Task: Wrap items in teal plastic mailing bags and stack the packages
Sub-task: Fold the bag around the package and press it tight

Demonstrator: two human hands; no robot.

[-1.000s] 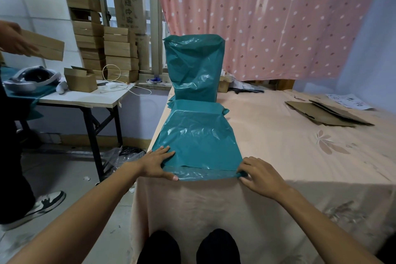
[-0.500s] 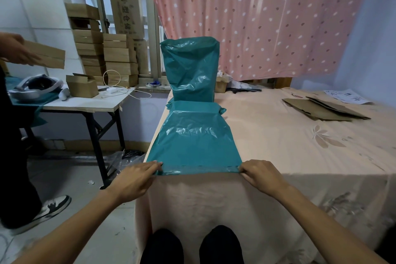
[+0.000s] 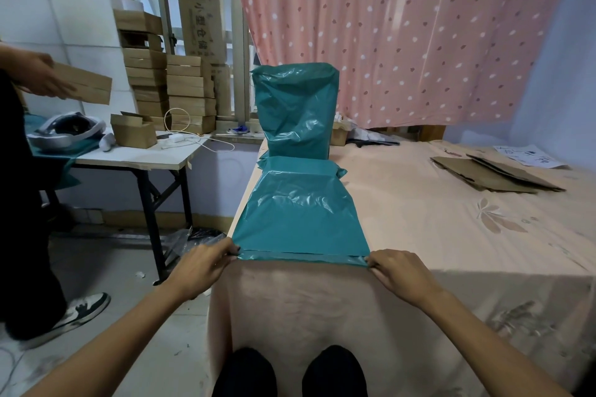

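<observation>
Peach-sheeted bed [image 3: 451, 229] fills the lower right of the frame, its near edge at centre. There the left hand [image 3: 200, 267] and right hand [image 3: 403, 274] each pinch a near corner of the flat teal mailing bag [image 3: 300, 216], grips closed on its folded flap. Beyond, touching its far end, an upright stack of teal packages [image 3: 295, 109] stands before the pink dotted curtain [image 3: 403, 26].

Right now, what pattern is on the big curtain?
The curtain is pink with small white and darker dots, seen best in the head view.

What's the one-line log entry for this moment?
step: sealing | left hand: pinching teal bag near-left corner | right hand: pinching near-right corner | stack: behind
</observation>
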